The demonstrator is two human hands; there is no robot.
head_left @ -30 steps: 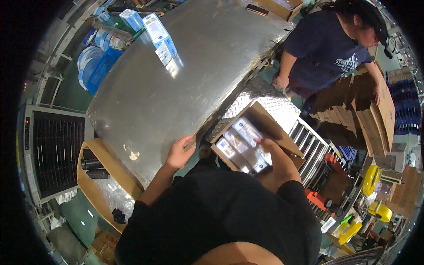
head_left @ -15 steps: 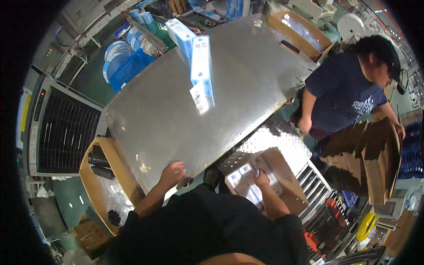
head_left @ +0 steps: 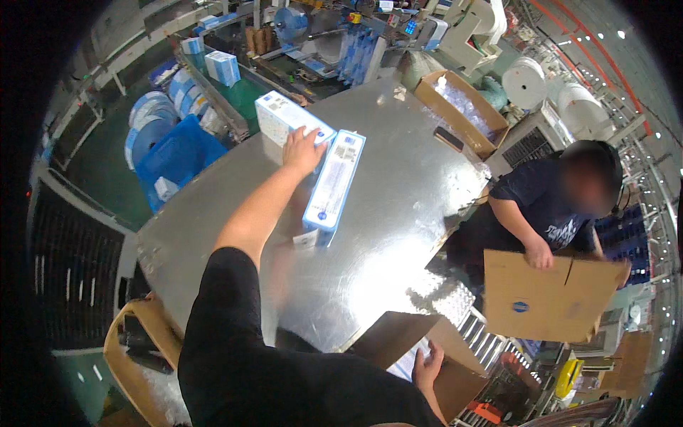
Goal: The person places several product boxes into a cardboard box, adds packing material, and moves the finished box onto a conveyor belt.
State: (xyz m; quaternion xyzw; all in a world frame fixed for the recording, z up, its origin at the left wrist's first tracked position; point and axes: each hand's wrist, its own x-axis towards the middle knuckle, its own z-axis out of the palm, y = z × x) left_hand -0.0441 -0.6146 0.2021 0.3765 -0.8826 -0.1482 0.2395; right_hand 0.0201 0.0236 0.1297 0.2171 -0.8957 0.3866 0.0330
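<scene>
The left hand (head_left: 302,149) reaches far across the steel table (head_left: 398,235); its fingers are spread and lie flat on the near end of a white and blue box (head_left: 290,121); they press on it rather than clamp it. Just to the right of those fingers a long blue box (head_left: 334,183) lies on the table, one end beside the hand, the other end nearer the person. The right hand (head_left: 427,366) is low at the table's near edge; its fingers rest together on the rim of an open carton (head_left: 420,349), thumb apart; whether they grip the flap, I cannot tell. Well to the right of both hands a co-worker (head_left: 548,206) holds a flat cardboard box (head_left: 551,295). Beyond the left fingertips stand more blue boxes (head_left: 222,65); another open carton (head_left: 461,110) sits at the table's far corner.
</scene>
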